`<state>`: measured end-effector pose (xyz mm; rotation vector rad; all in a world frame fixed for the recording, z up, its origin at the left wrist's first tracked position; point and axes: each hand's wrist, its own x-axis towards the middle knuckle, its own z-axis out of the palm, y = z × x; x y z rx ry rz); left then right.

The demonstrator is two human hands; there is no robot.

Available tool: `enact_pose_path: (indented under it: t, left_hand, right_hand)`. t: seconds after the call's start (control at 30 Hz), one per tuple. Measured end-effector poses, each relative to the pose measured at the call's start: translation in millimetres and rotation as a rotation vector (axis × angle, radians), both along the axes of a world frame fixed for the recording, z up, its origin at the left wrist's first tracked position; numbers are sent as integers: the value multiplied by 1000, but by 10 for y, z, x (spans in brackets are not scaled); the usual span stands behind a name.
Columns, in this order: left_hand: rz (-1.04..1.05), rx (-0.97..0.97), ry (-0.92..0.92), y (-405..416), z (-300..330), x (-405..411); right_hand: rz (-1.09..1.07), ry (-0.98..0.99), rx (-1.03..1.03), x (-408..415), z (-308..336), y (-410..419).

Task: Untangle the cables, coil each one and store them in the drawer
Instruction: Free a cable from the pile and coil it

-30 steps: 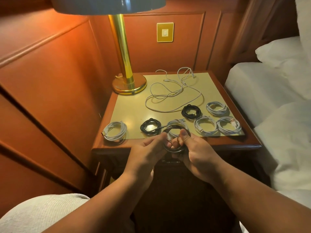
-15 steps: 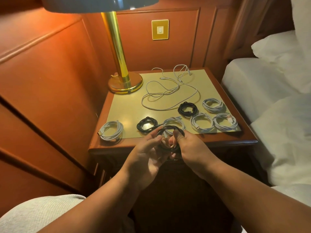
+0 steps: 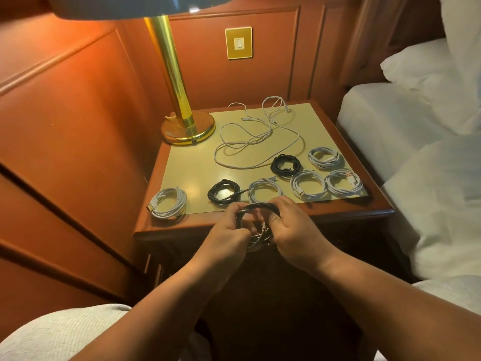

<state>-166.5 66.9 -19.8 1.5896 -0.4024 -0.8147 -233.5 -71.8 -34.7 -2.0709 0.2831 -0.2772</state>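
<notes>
Both hands hold a dark braided cable coil [image 3: 256,207] just in front of the nightstand's near edge. My left hand [image 3: 229,231] grips its left side and my right hand [image 3: 292,231] pinches its right side, thumb through the loop. On the nightstand top [image 3: 187,173] lie several finished coils: white ones [image 3: 168,202] [image 3: 265,190] [image 3: 308,188] [image 3: 343,183] [image 3: 324,158] and black ones [image 3: 223,194] [image 3: 285,164]. A loose tangle of white cables [image 3: 256,138] sprawls at the back. The drawer is hidden below my hands.
A brass lamp [image 3: 187,126] stands at the nightstand's back left corner. Wood panelling closes off the left and the back, with a wall switch [image 3: 239,43]. A white bed [image 3: 416,131] borders the right side. A pale cushion [image 3: 59,334] sits at bottom left.
Both hands have kept working the dark coil at the nightstand's front edge, turning it slightly. The coils on the top have not moved.
</notes>
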Motion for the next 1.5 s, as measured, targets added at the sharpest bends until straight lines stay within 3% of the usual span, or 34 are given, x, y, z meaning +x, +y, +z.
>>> enact_pose_path:
  t: [0.2,0.33,0.5,0.77,1.07,1.2,1.33,1.4,1.5]
  left_hand:
    - [-139,204,-302,88,31,102]
    - [-254,298,-368,120,54,153]
    - [-272,363,-405,138,62,158]
    - [-42,346,-451,138,39,177]
    - [-169,318,-438,159,39,222]
    - [-162,346,-602,166,-7,230]
    - [58,218,-590,147,-74,219]
    - [224,113,-394,112,-121,169]
    - [430,-72,54,33,-252,73]
  right_hand:
    - [-5,36,-105,14,4,-60]
    - [42,77,-207,10,4,-99]
    - [58,86,-226,-5,22,-108]
    - [-31,-71,-279,-2,56,-193]
    - [-49,-178,-343,12,28,-282]
    - [-136,-21,-59,14,78,-263]
    - [-193,189,684,25,125,-170]
    - [-213,232,1025,15,155,-121]
    - [-192,241,1209,-5,133,-57]
